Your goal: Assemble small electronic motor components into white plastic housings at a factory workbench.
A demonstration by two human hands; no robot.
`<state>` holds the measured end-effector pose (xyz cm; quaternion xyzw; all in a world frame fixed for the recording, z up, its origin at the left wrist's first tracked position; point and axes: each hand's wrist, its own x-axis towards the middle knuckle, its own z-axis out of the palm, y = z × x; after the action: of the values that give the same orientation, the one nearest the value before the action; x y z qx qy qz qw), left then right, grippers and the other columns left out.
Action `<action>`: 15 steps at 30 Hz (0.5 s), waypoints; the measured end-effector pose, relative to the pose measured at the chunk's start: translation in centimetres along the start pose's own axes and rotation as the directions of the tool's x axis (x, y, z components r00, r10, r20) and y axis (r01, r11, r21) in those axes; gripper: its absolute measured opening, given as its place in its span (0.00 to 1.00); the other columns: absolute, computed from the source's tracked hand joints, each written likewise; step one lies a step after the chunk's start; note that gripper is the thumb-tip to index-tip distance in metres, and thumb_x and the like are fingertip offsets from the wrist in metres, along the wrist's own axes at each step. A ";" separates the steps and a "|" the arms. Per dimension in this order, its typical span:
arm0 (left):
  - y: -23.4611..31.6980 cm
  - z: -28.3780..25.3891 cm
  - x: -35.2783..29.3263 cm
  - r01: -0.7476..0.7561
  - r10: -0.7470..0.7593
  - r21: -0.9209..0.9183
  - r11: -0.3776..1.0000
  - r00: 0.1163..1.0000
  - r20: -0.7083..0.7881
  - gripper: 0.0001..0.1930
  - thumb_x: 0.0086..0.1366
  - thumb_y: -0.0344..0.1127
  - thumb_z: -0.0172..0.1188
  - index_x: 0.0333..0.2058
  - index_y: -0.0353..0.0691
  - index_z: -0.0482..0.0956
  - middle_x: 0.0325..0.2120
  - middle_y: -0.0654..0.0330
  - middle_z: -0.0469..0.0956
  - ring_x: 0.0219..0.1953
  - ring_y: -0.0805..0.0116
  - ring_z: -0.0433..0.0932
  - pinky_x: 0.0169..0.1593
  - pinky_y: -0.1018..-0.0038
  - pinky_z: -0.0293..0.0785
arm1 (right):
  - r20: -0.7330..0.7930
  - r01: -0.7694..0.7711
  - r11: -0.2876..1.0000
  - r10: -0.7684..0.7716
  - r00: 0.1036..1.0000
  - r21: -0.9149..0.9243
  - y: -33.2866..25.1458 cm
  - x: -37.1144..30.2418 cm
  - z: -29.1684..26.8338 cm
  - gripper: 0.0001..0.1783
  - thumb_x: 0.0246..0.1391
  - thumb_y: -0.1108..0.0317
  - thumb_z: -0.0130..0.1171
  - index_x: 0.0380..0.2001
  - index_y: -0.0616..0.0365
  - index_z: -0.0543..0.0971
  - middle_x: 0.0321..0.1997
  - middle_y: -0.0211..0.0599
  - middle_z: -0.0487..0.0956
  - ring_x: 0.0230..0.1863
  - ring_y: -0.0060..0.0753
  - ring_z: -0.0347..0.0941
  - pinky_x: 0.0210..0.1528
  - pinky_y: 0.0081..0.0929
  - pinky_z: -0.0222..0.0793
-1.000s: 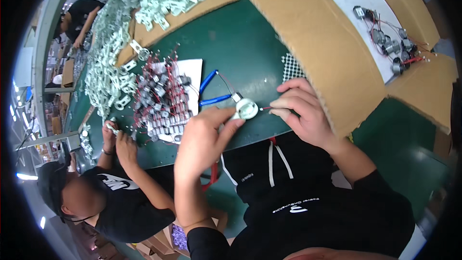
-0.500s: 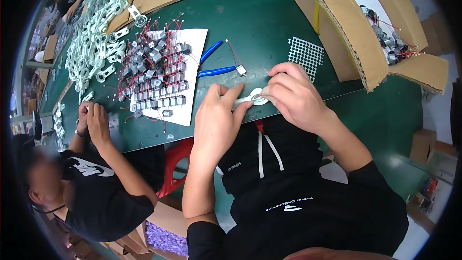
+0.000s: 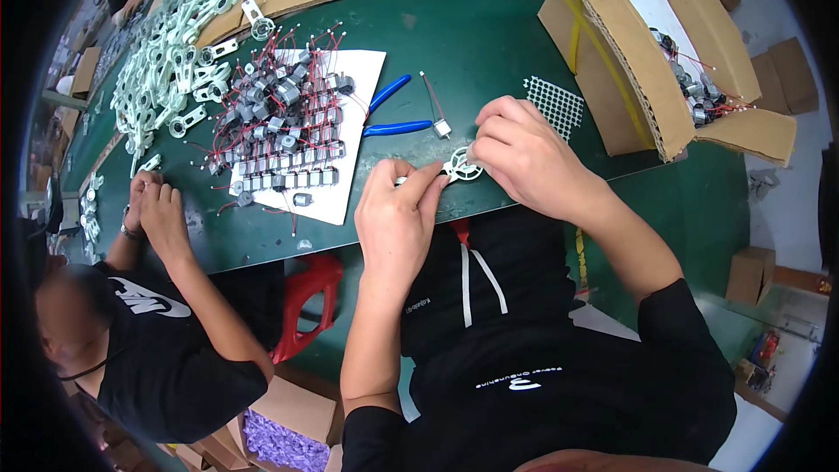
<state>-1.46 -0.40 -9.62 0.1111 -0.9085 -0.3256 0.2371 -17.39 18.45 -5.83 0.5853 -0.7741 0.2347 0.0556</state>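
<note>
My left hand (image 3: 395, 214) pinches the narrow end of a pale plastic housing (image 3: 466, 165) just above the table's near edge. The housing's round end, a ring with spokes, faces up. My right hand (image 3: 531, 156) is closed at the far right of that ring, its fingertips against the rim; whether they hold a smaller piece is hidden. A small motor (image 3: 442, 129) with a red wire lies beyond the housing. Pliers with blue handles (image 3: 398, 129) rest left of the motor.
Many wired motors (image 3: 284, 114) are heaped and lined up on a white sheet (image 3: 363, 79). Pale housings (image 3: 179, 61) pile up far left. A perforated sheet (image 3: 557, 108) lies before an open cardboard box (image 3: 603, 61). At left, a co-worker's hands (image 3: 157, 205) hold a pale part.
The housing's ring now tilts so its spokes show. My right hand has shifted slightly left and up along the rim, while the left keeps its pinch. The whole view has shifted a little.
</note>
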 end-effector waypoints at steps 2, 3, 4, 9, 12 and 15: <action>-0.2 0.4 -0.3 0.009 -0.009 -0.016 1.000 1.000 -0.015 0.12 0.68 0.31 0.83 0.50 0.42 0.98 0.37 0.54 0.83 0.38 0.53 0.86 0.44 0.59 0.83 | 0.022 0.024 1.000 -0.024 0.999 0.007 -0.1 -0.1 -0.2 0.10 0.59 0.77 0.77 0.41 0.61 0.85 0.45 0.41 0.82 0.60 0.51 0.80 0.60 0.47 0.77; -0.4 0.7 -0.5 0.012 -0.012 -0.018 1.000 1.000 -0.027 0.12 0.68 0.32 0.83 0.49 0.43 0.98 0.37 0.56 0.82 0.38 0.54 0.86 0.44 0.58 0.83 | 0.026 0.023 1.000 -0.023 0.999 0.005 -0.2 0.0 -0.1 0.10 0.59 0.77 0.77 0.41 0.61 0.85 0.45 0.41 0.82 0.60 0.51 0.80 0.60 0.47 0.77; -0.5 0.9 -0.7 0.015 -0.016 -0.020 1.000 0.999 -0.038 0.12 0.67 0.33 0.83 0.49 0.45 0.98 0.37 0.58 0.81 0.39 0.55 0.85 0.43 0.58 0.83 | 0.040 -0.008 1.000 0.008 0.999 0.017 -0.4 0.1 0.0 0.10 0.59 0.78 0.77 0.41 0.61 0.84 0.47 0.41 0.81 0.61 0.52 0.79 0.61 0.48 0.77; -0.5 1.2 -0.8 -0.016 0.014 -0.015 1.000 0.995 -0.095 0.12 0.67 0.33 0.83 0.49 0.45 0.98 0.35 0.59 0.80 0.38 0.57 0.85 0.41 0.59 0.82 | 0.056 -0.090 0.995 0.087 0.995 0.051 -1.3 0.8 0.0 0.11 0.60 0.79 0.75 0.41 0.62 0.82 0.54 0.45 0.79 0.67 0.55 0.77 0.64 0.49 0.76; -0.4 1.2 -0.8 -0.029 0.027 -0.010 1.000 0.993 -0.111 0.13 0.67 0.32 0.83 0.49 0.45 0.98 0.35 0.60 0.80 0.37 0.57 0.84 0.40 0.60 0.82 | 0.079 -0.089 0.992 0.082 0.993 0.088 -1.2 1.0 0.2 0.11 0.59 0.79 0.75 0.41 0.63 0.81 0.57 0.48 0.78 0.69 0.58 0.76 0.67 0.51 0.76; -0.4 1.1 -0.9 -0.032 0.031 -0.003 0.999 0.993 -0.111 0.13 0.67 0.32 0.83 0.49 0.45 0.98 0.35 0.60 0.80 0.37 0.58 0.84 0.40 0.60 0.82 | 0.125 -0.122 0.988 0.110 0.986 0.093 -1.2 1.1 0.2 0.11 0.58 0.80 0.74 0.41 0.65 0.81 0.58 0.48 0.78 0.71 0.59 0.75 0.69 0.51 0.76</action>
<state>-1.21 0.24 -10.98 0.1141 -0.8949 -0.3172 0.2924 -16.56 17.12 -5.19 0.5544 -0.7960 0.2407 -0.0342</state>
